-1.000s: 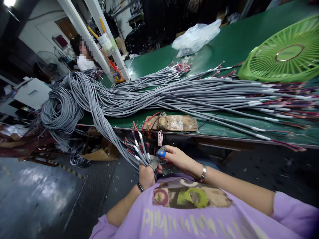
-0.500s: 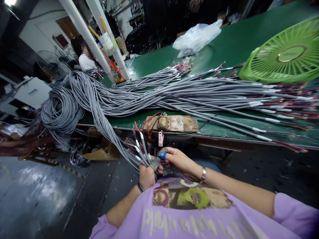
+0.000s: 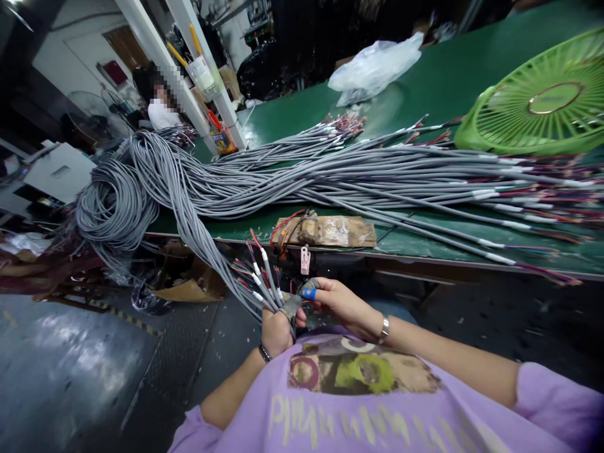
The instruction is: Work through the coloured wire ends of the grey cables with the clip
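Note:
My left hand [image 3: 276, 329] is closed round a bundle of grey cables [image 3: 212, 251] just below their stripped ends, where coloured wires [image 3: 257, 272] fan upward. My right hand [image 3: 337, 301], with taped fingertips, pinches at the wire ends beside the left thumb. What its fingers hold is too small to make out. The grey cables run up from my left hand onto the green table [image 3: 425, 82], where a long pile of them [image 3: 330, 176] lies.
A brown wooden block with a small tool [image 3: 325, 231] sits at the table's near edge. A green fan grille [image 3: 538, 107] lies at the right, a clear plastic bag [image 3: 372, 66] at the back. A coil of grey cable [image 3: 111, 207] hangs left. Another person [image 3: 160, 110] sits far left.
Both hands have stayed together at the cable ends, shifting slightly up and left. The view has tilted a little.

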`<state>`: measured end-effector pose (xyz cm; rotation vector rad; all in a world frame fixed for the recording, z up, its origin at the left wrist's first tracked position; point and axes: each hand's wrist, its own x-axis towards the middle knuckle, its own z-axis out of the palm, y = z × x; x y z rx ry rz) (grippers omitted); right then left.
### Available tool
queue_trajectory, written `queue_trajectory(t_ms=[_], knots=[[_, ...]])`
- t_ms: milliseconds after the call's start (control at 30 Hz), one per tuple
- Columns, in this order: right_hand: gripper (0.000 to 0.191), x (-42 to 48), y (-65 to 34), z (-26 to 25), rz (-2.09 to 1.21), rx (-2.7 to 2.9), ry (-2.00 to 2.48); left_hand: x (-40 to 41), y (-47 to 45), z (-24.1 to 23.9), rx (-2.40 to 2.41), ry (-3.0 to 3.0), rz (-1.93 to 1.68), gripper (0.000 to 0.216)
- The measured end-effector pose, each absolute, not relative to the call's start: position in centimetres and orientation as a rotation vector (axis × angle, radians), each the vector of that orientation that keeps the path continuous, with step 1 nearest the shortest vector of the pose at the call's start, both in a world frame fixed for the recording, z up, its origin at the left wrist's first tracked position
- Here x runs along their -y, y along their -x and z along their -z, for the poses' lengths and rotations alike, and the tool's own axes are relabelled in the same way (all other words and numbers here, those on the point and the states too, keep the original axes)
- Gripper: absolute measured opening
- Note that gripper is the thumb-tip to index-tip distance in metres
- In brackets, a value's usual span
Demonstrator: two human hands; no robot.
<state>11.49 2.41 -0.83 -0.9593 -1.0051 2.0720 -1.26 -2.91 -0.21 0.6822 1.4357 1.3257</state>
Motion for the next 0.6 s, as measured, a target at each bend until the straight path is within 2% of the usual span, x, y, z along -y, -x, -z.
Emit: queue_trajectory(t_ms=[167, 300, 600], knots=[[0.033, -2.98, -11.93, 0.13, -2.12, 0.946, 0.928, 3.21, 1.64, 0.38, -1.4, -0.769, -1.208, 0.028], [0.037, -3.17, -11.64, 0.02, -2.032, 1.037, 0.899, 3.26, 1.84, 0.76, -1.391, -0.81, -1.147, 0.027], [0.031, -3.31, -11.67, 0.59, -1.882, 1.064, 1.034, 3.22, 1.85, 0.96, -1.379, -0.806, -1.164, 0.03]])
